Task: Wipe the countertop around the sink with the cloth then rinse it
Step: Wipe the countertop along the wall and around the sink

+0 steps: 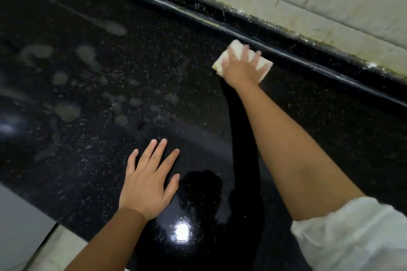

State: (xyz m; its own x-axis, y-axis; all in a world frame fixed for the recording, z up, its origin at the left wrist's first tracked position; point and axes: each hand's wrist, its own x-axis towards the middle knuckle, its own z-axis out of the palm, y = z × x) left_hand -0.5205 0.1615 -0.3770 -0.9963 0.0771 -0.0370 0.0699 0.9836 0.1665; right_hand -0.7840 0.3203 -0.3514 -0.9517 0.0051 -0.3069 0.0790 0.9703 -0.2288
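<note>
Right hand (239, 68) presses cloth (263, 65) flat, fingers spread, near tabletop (154, 72) back ridge; left hand (147, 185) grip wide, flat nearer the front edge.

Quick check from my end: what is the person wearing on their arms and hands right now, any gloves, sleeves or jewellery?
Both hands are bare: no gloves, rings or watch show on the left hand or the right hand. The left forearm is uncovered as far as the frame shows. The right arm has a white, crumpled fabric sleeve pushed up near the elbow, its edge slightly frayed.
</note>
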